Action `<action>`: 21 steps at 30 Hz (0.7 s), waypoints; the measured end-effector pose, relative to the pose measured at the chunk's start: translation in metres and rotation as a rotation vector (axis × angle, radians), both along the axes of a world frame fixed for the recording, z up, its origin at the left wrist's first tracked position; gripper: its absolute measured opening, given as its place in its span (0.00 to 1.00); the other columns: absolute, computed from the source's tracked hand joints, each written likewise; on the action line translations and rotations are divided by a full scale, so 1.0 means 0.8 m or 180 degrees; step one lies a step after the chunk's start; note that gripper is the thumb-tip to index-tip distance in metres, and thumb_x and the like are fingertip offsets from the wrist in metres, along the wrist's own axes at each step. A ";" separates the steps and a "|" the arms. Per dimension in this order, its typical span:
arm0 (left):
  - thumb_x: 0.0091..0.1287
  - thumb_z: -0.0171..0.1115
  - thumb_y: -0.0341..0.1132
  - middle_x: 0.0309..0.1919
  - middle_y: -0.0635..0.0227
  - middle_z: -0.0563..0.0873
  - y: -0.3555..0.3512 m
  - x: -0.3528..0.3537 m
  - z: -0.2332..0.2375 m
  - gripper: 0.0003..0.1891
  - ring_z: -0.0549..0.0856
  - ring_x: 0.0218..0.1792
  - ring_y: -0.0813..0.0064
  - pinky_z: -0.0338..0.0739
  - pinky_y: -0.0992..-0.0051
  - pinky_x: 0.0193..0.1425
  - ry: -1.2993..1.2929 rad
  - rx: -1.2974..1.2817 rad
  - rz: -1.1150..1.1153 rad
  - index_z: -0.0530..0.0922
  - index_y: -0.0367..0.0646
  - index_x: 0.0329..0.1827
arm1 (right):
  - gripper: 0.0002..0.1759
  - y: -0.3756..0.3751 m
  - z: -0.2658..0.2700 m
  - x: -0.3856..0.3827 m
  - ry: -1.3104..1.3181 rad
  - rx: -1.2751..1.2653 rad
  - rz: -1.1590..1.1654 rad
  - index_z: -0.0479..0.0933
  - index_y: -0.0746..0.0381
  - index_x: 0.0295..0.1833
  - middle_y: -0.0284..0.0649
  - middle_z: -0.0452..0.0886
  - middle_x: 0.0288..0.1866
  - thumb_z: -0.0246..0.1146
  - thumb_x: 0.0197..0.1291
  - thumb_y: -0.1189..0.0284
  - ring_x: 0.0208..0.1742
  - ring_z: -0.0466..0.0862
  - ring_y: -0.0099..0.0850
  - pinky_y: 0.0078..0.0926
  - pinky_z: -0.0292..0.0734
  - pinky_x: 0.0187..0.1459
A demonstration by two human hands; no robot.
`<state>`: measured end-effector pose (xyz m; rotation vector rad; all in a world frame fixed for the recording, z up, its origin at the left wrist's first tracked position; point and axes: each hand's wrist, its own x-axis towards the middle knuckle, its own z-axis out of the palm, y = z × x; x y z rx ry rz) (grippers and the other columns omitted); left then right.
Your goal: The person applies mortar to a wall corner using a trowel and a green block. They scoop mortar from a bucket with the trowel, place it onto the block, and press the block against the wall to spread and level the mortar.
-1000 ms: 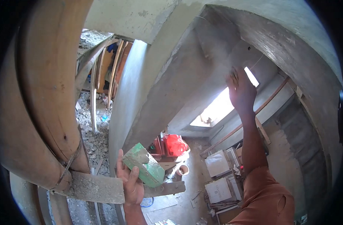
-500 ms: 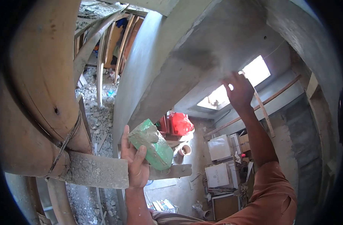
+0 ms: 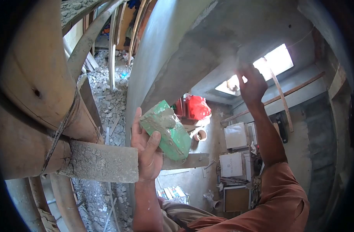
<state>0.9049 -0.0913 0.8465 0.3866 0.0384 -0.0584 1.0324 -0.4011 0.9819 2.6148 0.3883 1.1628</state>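
Observation:
My left hand (image 3: pixel 148 152) holds a green plastic piece (image 3: pixel 170 133), boxy like a cut container, smeared with wet grey cement. The thumb presses on its near side; one finger stands up along its left edge and the others are behind it. My right hand (image 3: pixel 253 86) is raised against the grey plastered surface (image 3: pixel 212 58), fingers curled and thumb bent in, with a gap of light showing between them. Whatever those fingers grip is hidden by the hand and blur. A darker, damp-looking patch of plaster lies left of this hand.
Thick bamboo poles (image 3: pixel 34 89) bound with wire stand close on the left, beside a cement-crusted board (image 3: pixel 103 161). Rubble (image 3: pixel 107 104) covers the ground beyond. Below are a red bag (image 3: pixel 198 107), a bucket (image 3: pixel 200 135) and stacked boxes (image 3: pixel 231 164). A bright window opening (image 3: pixel 275 62) is at right.
The view has shifted, so the surroundings sit differently in the frame. My right hand stays up at the plaster with its fingers bent further down. The left still holds the green piece.

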 end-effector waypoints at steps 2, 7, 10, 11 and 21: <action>0.70 0.66 0.30 0.72 0.54 0.70 -0.001 -0.001 0.000 0.43 0.72 0.72 0.60 0.66 0.56 0.78 -0.0036 0.0040 0.0072 0.48 0.38 0.82 | 0.12 -0.013 -0.006 0.006 -0.0113 -0.0153 -0.0121 0.84 0.54 0.48 0.34 0.85 0.43 0.69 0.64 0.61 0.37 0.84 0.36 0.36 0.79 0.39; 0.71 0.64 0.29 0.72 0.53 0.68 0.001 0.001 0.001 0.44 0.71 0.72 0.61 0.65 0.57 0.78 -0.0052 -0.0005 -0.0022 0.44 0.38 0.83 | 0.12 -0.013 -0.038 -0.025 0.0768 -0.1362 -0.0342 0.82 0.49 0.50 0.32 0.79 0.40 0.67 0.63 0.59 0.39 0.81 0.32 0.34 0.77 0.41; 0.71 0.64 0.29 0.72 0.53 0.69 0.004 0.001 0.000 0.43 0.72 0.71 0.61 0.66 0.58 0.77 -0.0079 0.0013 -0.0013 0.45 0.37 0.83 | 0.20 -0.028 -0.060 -0.051 0.0883 -0.0448 0.0120 0.81 0.51 0.57 0.34 0.82 0.42 0.69 0.62 0.56 0.40 0.84 0.35 0.36 0.79 0.42; 0.71 0.64 0.29 0.71 0.53 0.70 0.004 0.000 0.000 0.43 0.73 0.71 0.61 0.66 0.58 0.77 -0.0089 0.0005 -0.0023 0.46 0.36 0.82 | 0.20 -0.031 -0.065 -0.064 0.0913 -0.0408 0.0070 0.81 0.51 0.57 0.34 0.82 0.42 0.69 0.62 0.56 0.40 0.84 0.35 0.36 0.79 0.42; 0.74 0.62 0.32 0.65 0.57 0.76 0.008 0.004 0.010 0.29 0.77 0.66 0.66 0.68 0.61 0.74 -0.0177 0.0150 0.0134 0.61 0.36 0.74 | 0.21 -0.082 -0.206 -0.220 0.2137 0.2909 -0.0425 0.75 0.60 0.57 0.44 0.86 0.41 0.69 0.65 0.60 0.39 0.88 0.37 0.34 0.81 0.40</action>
